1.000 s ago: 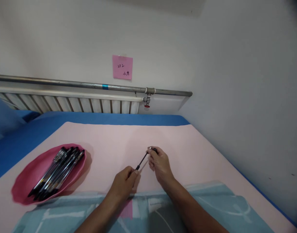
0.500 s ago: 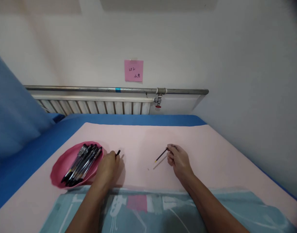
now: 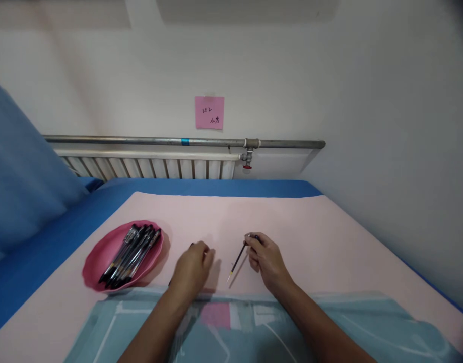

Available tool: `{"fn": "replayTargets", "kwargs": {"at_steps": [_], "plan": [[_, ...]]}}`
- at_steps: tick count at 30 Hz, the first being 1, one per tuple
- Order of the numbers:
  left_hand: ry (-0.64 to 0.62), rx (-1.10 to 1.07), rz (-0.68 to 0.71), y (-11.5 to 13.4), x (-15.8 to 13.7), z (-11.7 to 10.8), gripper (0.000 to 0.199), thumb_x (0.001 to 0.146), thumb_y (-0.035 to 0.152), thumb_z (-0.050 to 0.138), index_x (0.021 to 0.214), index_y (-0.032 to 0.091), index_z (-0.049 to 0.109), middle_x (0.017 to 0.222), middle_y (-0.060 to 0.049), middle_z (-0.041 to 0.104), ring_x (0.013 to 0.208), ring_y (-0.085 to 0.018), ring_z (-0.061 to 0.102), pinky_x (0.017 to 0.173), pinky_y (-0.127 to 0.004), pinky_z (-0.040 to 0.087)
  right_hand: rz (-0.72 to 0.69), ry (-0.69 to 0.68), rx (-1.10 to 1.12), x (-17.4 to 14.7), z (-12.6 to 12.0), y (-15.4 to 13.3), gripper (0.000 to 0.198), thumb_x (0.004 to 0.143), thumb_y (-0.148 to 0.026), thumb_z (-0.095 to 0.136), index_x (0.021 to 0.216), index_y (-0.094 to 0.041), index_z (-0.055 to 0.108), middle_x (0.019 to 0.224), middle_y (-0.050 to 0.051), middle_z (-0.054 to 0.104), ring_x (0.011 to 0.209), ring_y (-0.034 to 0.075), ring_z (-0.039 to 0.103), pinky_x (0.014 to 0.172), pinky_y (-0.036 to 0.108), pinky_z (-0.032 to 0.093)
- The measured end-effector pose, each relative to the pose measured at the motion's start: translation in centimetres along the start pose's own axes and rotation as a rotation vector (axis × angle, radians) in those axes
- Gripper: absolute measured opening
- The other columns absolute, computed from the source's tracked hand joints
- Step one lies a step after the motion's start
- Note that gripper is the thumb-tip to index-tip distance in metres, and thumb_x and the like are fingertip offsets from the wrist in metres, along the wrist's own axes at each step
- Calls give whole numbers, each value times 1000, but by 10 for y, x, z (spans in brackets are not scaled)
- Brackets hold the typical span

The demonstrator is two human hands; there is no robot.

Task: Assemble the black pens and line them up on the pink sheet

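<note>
your right hand (image 3: pixel 268 259) pinches a thin pen refill (image 3: pixel 238 259), slanting down-left at lower centre. your left hand (image 3: pixel 191 264) curls beside it; i cannot tell its grip. pens (image 3: pixel 130 258) fill a pink bowl (image 3: pixel 98 257), lower left.

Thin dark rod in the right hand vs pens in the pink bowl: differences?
The rod is thinner; the pens have thicker bodies. The rod is held by the right hand; the pens lie bundled in the pink bowl. Shared: both are long and straight, with dark parts.
</note>
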State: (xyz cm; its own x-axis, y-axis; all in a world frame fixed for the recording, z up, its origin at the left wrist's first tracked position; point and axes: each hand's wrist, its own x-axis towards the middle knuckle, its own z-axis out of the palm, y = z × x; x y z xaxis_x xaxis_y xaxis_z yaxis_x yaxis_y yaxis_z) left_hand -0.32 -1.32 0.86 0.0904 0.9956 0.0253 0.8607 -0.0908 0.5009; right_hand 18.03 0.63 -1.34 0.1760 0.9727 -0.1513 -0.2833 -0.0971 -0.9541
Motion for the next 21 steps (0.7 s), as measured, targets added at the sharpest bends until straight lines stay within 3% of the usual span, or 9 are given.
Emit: {"fn": "replayTargets", "kwargs": {"at_steps": [4, 11, 14, 18, 21], "plan": [[-171, -259, 118, 14, -6, 20, 29, 82, 40, 41, 80, 17, 59, 66, -2, 61, 60, -14, 52, 54, -23, 30, 37, -60, 11, -8, 13, 4, 22, 62, -31, 68, 73, -17, 56, 58, -5, 52, 33, 1, 28, 29, 16, 19], [-217, -143, 140, 14, -4, 29, 28, 83, 33, 38, 75, 17, 60, 65, -2, 61, 58, -13, 50, 53, -23, 27, 44, -36, 24, -9, 15, 4, 23, 61, -33, 68, 71, -18, 55, 50, -7, 46, 33, 2, 27, 29, 17, 18], [-231, -1, 69, 6, 2, 18, 27, 82, 32, 40, 75, 17, 61, 71, -3, 65, 65, -14, 55, 56, -23, 30, 15, 18, 40, -3, 9, 1, 23, 62, -35, 67, 70, -18, 54, 45, -9, 39, 32, 2, 26, 29, 16, 17], [-197, 145, -87, -10, 9, 2, 26, 81, 28, 40, 82, 14, 62, 78, -11, 67, 73, -19, 60, 60, -26, 34, 27, 46, 55, 2, 2, -1, 25, 61, -34, 69, 70, -18, 52, 60, -5, 52, 33, 0, 28, 29, 16, 15], [-161, 214, -173, -21, 10, -4, 31, 83, 26, 34, 90, 11, 61, 85, -18, 67, 79, -24, 62, 63, -29, 37, 45, 20, 45, 0, 2, -2, 24, 62, -35, 68, 71, -18, 52, 62, -5, 53, 33, 0, 27, 28, 16, 15]]}}
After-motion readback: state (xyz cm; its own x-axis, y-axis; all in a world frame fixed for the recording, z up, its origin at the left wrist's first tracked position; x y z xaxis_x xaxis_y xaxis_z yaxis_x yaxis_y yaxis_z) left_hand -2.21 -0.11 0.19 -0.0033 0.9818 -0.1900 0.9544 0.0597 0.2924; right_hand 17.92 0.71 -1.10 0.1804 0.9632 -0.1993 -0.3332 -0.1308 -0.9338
